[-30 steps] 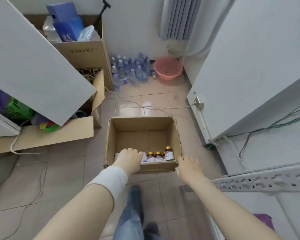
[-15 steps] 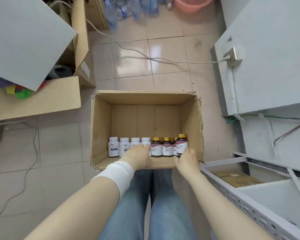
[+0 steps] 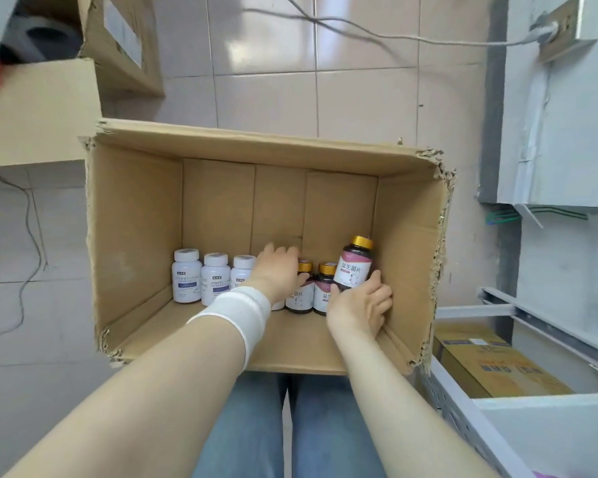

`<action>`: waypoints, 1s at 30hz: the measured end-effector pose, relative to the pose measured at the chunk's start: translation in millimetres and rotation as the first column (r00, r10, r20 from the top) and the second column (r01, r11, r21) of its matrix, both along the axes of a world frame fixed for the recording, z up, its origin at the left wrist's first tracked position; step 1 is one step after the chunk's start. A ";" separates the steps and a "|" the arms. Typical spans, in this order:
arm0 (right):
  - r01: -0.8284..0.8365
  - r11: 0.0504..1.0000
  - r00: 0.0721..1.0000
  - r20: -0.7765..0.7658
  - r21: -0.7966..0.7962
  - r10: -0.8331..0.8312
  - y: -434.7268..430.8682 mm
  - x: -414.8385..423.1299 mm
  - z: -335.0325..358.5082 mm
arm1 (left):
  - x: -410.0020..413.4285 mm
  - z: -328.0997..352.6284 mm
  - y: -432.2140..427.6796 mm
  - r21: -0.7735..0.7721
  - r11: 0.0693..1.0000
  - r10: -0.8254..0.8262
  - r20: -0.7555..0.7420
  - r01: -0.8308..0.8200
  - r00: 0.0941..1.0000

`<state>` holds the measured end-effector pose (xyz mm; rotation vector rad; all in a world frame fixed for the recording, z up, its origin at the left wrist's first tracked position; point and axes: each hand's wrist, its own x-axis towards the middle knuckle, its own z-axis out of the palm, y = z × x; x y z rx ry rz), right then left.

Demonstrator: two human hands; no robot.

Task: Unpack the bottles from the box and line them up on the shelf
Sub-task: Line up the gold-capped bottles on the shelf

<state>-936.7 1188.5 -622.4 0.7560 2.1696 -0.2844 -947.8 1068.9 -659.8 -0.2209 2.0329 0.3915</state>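
Reaches both bare forearms forward and down. Wears a white band on the left wrist. Holds the left hand palm down, fingers pointing ahead, thumb out to the right; unclear whether gripping anything. Wraps the right hand round a bottle, thumb left, fingers right, knuckles up.

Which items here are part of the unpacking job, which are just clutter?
Job: box, white bottles, brown bottles, raised bottle in right hand, left hand, shelf.
Clutter: cable, yellow carton, side boxes.
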 end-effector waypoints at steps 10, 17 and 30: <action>-0.118 0.993 0.958 -0.268 -0.029 0.106 -17.4 -37.2 -29.1 | -17.6 -17.4 -9.1 0.092 0.996 0.008 0.071 -0.015 0.997; -0.207 0.973 0.977 -0.068 -0.098 0.201 -7.0 -72.3 -47.8 | -12.3 -21.5 -14.4 0.155 0.985 0.070 0.068 -0.079 0.995; 0.085 0.877 0.980 -0.120 -0.473 -0.159 13.4 -62.5 69.8 | -2.7 95.8 -41.5 0.406 0.813 0.505 -0.138 -0.417 0.852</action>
